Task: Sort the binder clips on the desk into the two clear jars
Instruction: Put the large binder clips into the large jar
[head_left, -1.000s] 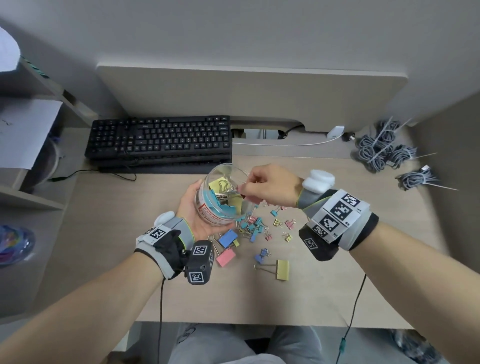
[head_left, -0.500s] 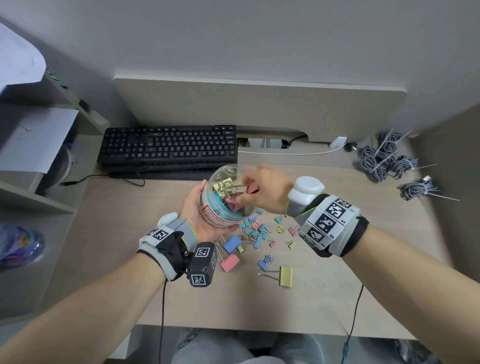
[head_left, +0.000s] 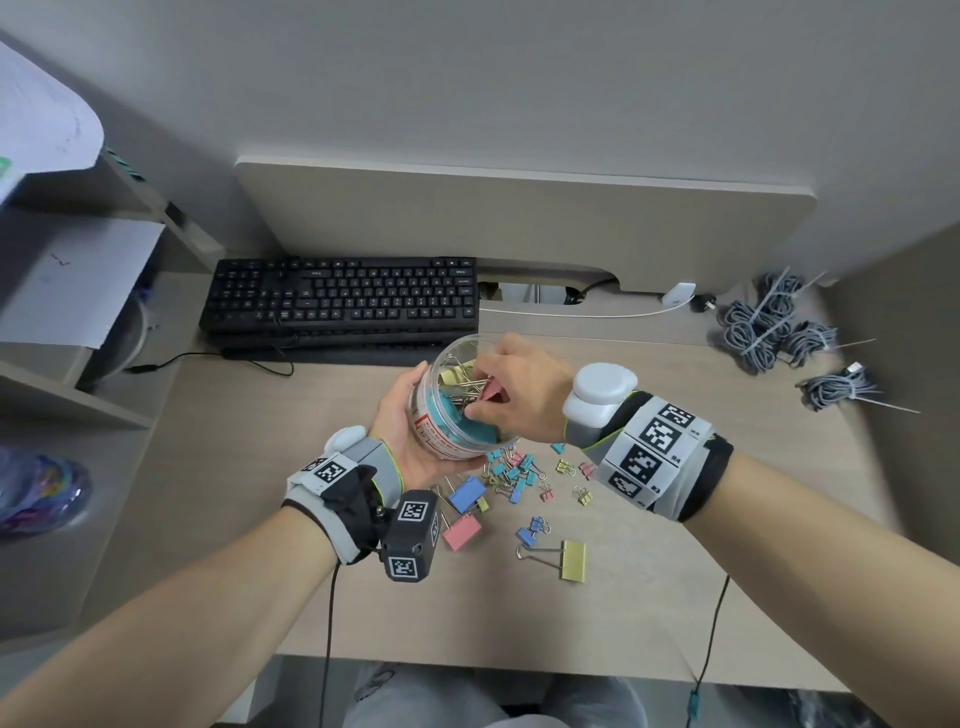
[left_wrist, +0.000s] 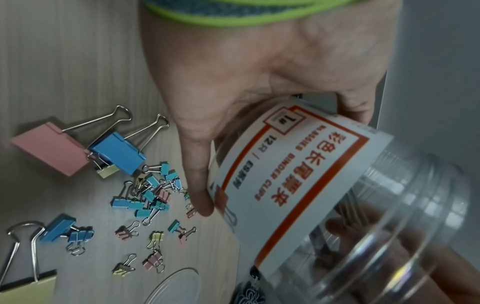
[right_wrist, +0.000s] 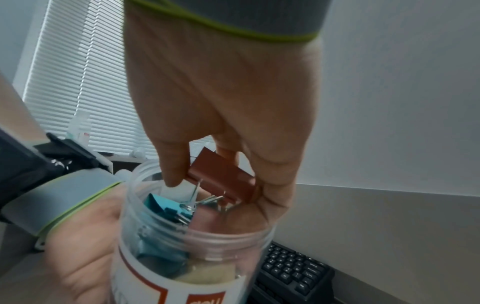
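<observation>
Pink clip (right_wrist: 223, 181) between curled right fingers (right_wrist: 168, 164)

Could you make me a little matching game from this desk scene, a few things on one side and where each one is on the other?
Things:
1. jar
2. red clip
3. big yellow clip
4. keyboard

Places:
a. flat on the desk, nearest the person
b. pinched by the right hand at the jar mouth
c. at the back of the desk
d. held in the left hand

Pairs: 1-d, 2-b, 3-a, 4-c
</observation>
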